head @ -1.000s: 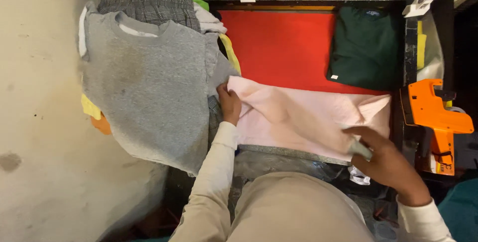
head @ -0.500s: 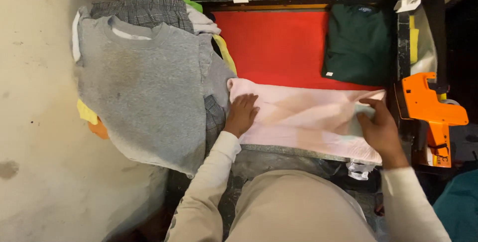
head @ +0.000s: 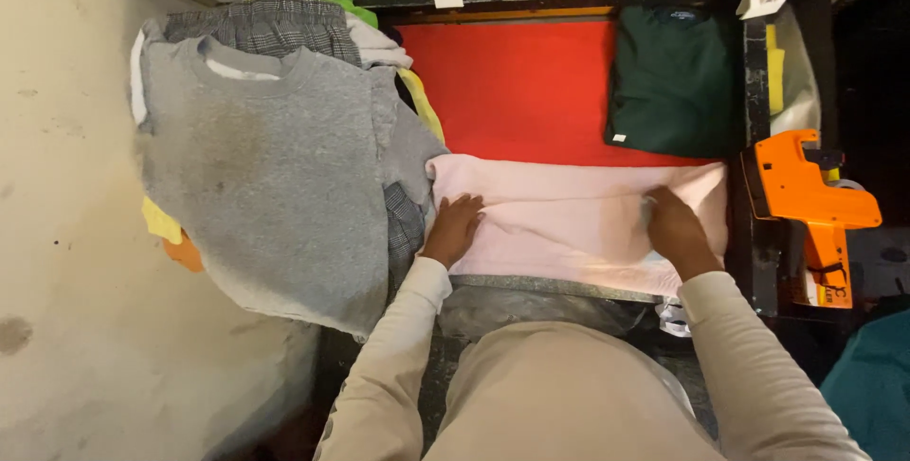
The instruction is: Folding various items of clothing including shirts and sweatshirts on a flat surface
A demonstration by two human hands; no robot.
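Pink garment (head: 569, 224) lies across the near edge of the red board (head: 512, 91), already folded into a long band. Your left hand (head: 455, 227) and right hand (head: 675, 226) press flat on it, well apart, gripping nothing. Cross-folds left; the folded green top (head: 675, 77) sits behind.

A red-topped table (head: 517, 91) with a dark, worn frame carried the clothes. A folded pale pink garment (head: 569, 224) lay flat across its near edge, and a folded dark green garment (head: 675, 82) sat at the far right corner. A heap topped by a grey sweatshirt (head: 275, 177) hung over the table's left side.
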